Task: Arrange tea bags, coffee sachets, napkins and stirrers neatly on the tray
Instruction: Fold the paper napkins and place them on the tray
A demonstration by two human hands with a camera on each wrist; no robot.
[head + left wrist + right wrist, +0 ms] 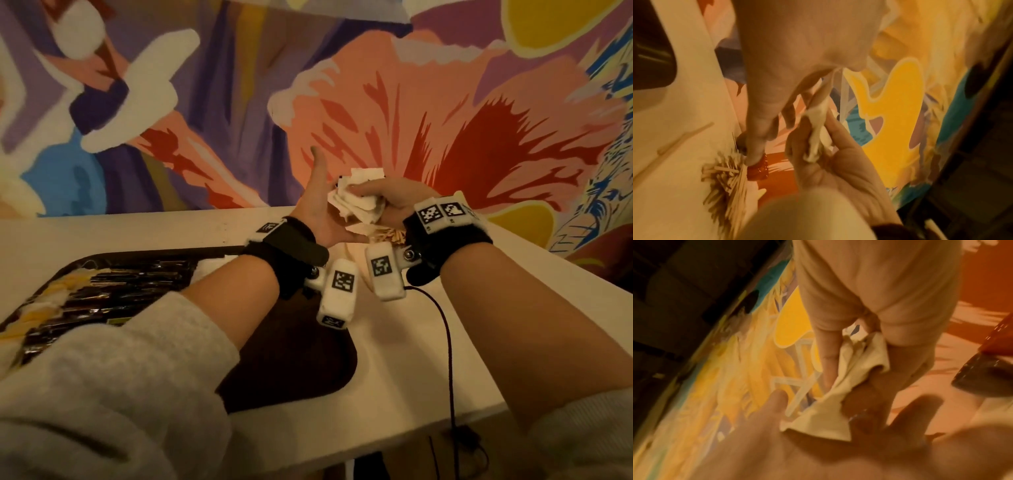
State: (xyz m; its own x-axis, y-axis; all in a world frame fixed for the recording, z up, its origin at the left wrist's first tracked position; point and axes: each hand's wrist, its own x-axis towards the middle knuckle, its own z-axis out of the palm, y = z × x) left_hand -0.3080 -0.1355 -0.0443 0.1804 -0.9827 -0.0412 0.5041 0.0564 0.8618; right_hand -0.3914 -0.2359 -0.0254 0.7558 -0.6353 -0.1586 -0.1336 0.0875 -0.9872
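Observation:
A stack of white napkins (356, 197) is held up above the far side of the white table (137, 233). My right hand (385, 200) grips the stack from the right with curled fingers. My left hand (317, 200) stands upright with straight fingers, its palm flat against the left side of the stack and its thumb beneath. The napkins (818, 423) look crumpled between the two hands. The dark tray (308, 377) lies at the left, with black coffee sachets (120, 284) in rows and yellow-white tea bags (51, 298) along its left edge. Wooden stirrers (725, 178) lie in a heap under the hands.
A painted mural wall stands right behind the table. A red mesh container (757, 170) sits by the stirrer heap, and one loose stirrer (684, 138) lies apart on the table. A black cable (448, 342) runs from my right wrist over the front edge.

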